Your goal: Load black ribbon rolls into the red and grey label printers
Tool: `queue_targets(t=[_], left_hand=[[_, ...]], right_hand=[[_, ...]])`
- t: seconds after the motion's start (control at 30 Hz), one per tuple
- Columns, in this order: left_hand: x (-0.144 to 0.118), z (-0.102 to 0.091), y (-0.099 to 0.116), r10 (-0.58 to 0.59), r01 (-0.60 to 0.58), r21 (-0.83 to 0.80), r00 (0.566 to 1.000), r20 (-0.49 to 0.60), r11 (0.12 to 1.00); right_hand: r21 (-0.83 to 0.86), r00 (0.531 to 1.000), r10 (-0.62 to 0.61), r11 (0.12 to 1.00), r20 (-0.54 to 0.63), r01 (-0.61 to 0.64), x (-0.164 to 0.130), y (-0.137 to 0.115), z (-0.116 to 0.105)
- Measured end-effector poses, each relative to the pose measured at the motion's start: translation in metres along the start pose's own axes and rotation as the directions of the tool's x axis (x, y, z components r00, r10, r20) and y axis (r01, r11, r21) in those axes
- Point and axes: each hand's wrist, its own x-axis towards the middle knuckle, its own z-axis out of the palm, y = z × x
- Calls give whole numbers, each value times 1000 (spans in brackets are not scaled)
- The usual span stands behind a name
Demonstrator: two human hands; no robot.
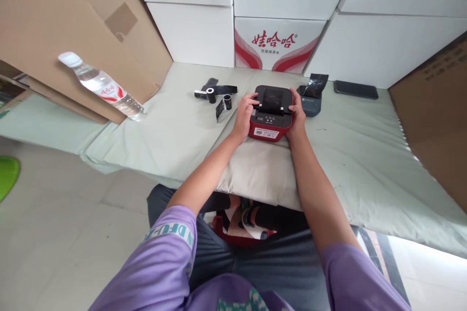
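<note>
A red and black label printer (270, 124) sits on the cloth-covered table in front of me, with a dark window in its top. My left hand (243, 115) grips its left side, fingers reaching over the top edge. On the opposite side my right hand (297, 112) holds the printer, with a finger on the upper right edge. Just behind my right hand stands a smaller dark blue-grey device (312, 106), a strip of black film (315, 85) sticking up from it. Left of the printer lie small rolls of black ribbon (227, 102), partly unwound.
A water bottle (109, 91) is at the left beside a tall cardboard box (91, 24). White cartons (279, 43) line the back of the table. A black phone (355, 90) lies at the back right, near another cardboard box (434, 107). The pale green cloth (175, 126) has wrinkles.
</note>
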Motion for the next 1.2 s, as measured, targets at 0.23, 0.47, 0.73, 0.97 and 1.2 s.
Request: queue_targets(t=[0.23, 0.47, 0.73, 0.97, 1.2], left_hand=[[3, 4, -6, -75, 78, -134, 997, 28, 988], [-14, 10, 8, -193, 180, -308, 981, -15, 934], [-33, 20, 35, -361, 341, -304, 932, -11, 889], [56, 9, -3, -397, 392, -248, 917, 30, 886], [90, 27, -35, -478, 451, -254, 876, -56, 856]], right_hand=[[-55, 1000, -20, 998, -16, 19, -3, 0, -2], [-127, 976, -28, 992, -215, 0, -15, 5, 2], [-553, 988, -153, 823, 11, 134, -99, -10, 6], [-642, 977, -187, 739, 97, 205, -5, -8, 17], [-633, 992, -111, 764, 60, 124, 42, 26, 18]])
